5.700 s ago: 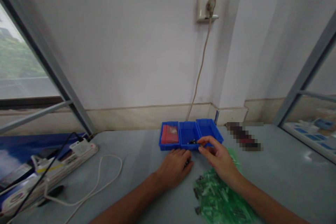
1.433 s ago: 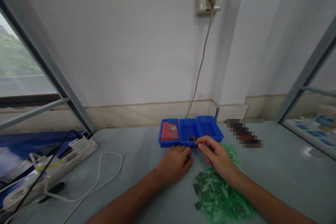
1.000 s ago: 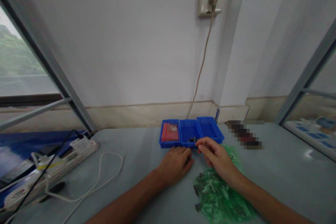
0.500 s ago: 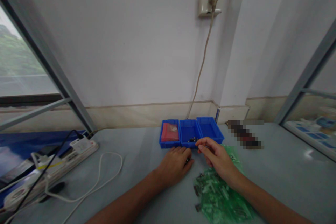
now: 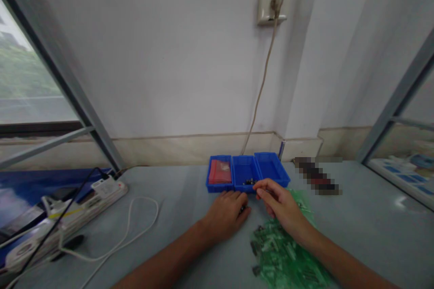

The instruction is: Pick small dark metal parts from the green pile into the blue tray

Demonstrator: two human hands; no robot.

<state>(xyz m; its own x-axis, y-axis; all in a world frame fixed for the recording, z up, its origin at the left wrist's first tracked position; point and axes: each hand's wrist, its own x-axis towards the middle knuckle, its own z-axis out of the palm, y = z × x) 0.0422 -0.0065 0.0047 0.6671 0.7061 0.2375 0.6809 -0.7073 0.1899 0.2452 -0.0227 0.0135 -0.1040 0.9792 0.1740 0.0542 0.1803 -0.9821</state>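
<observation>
My left hand (image 5: 228,213) rests on the table with curled fingers, just in front of the blue bins. Small dark pieces (image 5: 242,209) show between its thumb and fingers. My right hand (image 5: 276,201) is pinched at the near edge of the middle blue bin (image 5: 244,169); what its fingertips hold, if anything, is too small to make out. Several small dark metal parts (image 5: 250,181) lie in that bin. The left blue bin (image 5: 219,188) holds red plastic bags (image 5: 219,172). Under my right forearm lie green bags (image 5: 288,257) with small parts inside.
The right blue bin (image 5: 271,168) stands beside the middle one. A blurred-out object (image 5: 318,177) lies right of it. At the left are a power strip (image 5: 68,221) and a looped white cable (image 5: 129,235). A wall socket (image 5: 274,3) is above.
The view has tilted up very slightly, so everything sits a little lower. My hands hold nearly the same pose and place.
</observation>
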